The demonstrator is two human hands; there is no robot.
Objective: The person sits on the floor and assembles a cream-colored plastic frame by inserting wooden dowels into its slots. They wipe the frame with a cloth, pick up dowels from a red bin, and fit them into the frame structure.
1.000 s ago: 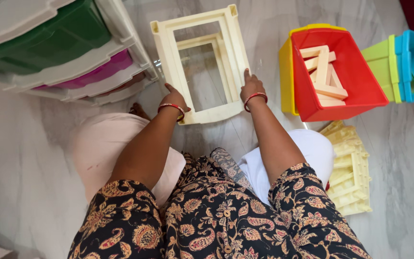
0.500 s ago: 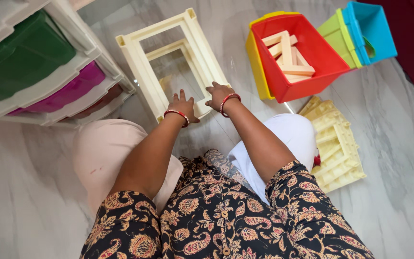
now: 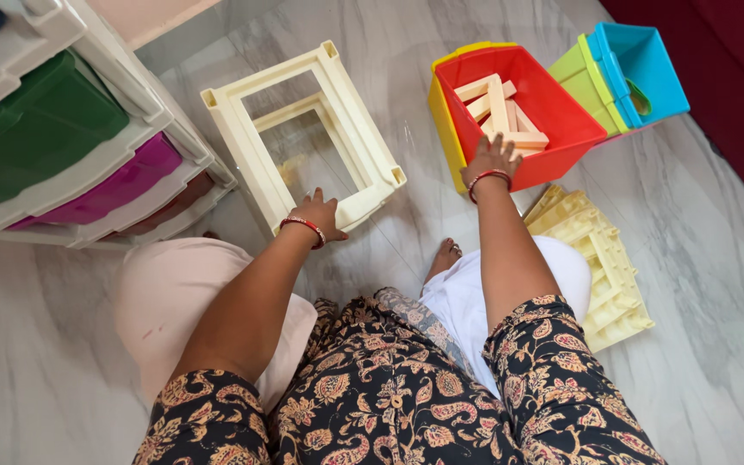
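Cream rectangular plastic frame (image 3: 350, 138) lies flat on the grey marbled floor (image 3: 62, 284) at about 11 o'clock from the seated person, just beside the white drawer unit with green and magenta drawers (image 3: 71, 146). Left hand (image 3: 317, 212) grips the frame's near edge, fingers curled over it. Right hand (image 3: 492, 158), fingers spread open, reaches over the rim of the red plastic bin (image 3: 561, 146) at 1 o'clock, touching the cream plastic strips (image 3: 497, 99) inside. Cream ribbed panels (image 3: 600, 258) lie at 3 o'clock.
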